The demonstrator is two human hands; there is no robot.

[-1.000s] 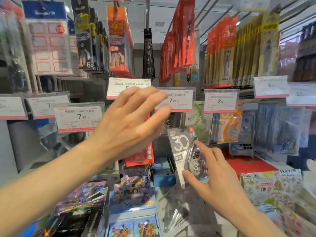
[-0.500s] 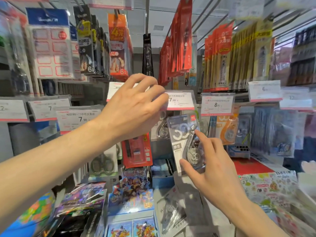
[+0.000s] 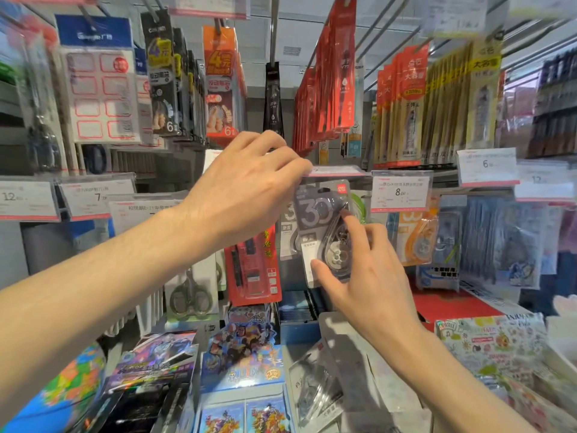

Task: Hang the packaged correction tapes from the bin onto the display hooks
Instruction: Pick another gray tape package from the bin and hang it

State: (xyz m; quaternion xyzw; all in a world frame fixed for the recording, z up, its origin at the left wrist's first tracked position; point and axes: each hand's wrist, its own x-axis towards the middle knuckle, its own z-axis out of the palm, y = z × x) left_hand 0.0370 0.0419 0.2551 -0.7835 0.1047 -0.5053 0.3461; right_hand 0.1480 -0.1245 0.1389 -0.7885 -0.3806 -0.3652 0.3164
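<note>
Correction tape pack going up under the flipped price tag

Left hand (image 3: 246,189) has its fingers curled on the price tag (image 3: 335,171), holding it raised; right hand (image 3: 365,276) pinches the correction tape pack (image 3: 315,220) right beneath. A red pen pack (image 3: 253,270) hangs just left, an orange tape pack (image 3: 416,235) right, more packs in the bin (image 3: 315,392) below.

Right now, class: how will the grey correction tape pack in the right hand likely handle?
The correction tape pack looks like a stiff card with a clear shell, so probably rigid and light. The right hand pinches glossy plastic, possibly slippery.
</note>
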